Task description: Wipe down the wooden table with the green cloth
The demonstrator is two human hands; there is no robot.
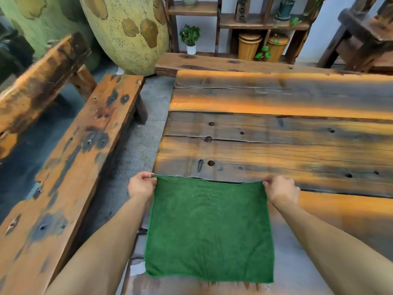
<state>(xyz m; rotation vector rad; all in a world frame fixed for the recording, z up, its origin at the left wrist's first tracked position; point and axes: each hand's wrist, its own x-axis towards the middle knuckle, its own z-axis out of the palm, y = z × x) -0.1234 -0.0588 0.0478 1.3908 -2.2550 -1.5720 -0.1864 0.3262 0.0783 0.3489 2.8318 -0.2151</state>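
A square green cloth (209,228) is spread out flat, held up in front of me over the near left corner of the wooden table (276,141). My left hand (141,185) pinches its top left corner. My right hand (281,191) pinches its top right corner. The cloth hangs down from both hands and hides the table's near edge beneath it. The tabletop is made of rough, dark-stained planks with knot holes and cracks.
A long wooden bench (70,167) runs along the left of the table, across a strip of grey floor (131,158). Another bench (223,63) lies beyond the far edge. Large yellow-green vases (127,33) and a shelf (244,20) with plants stand behind.
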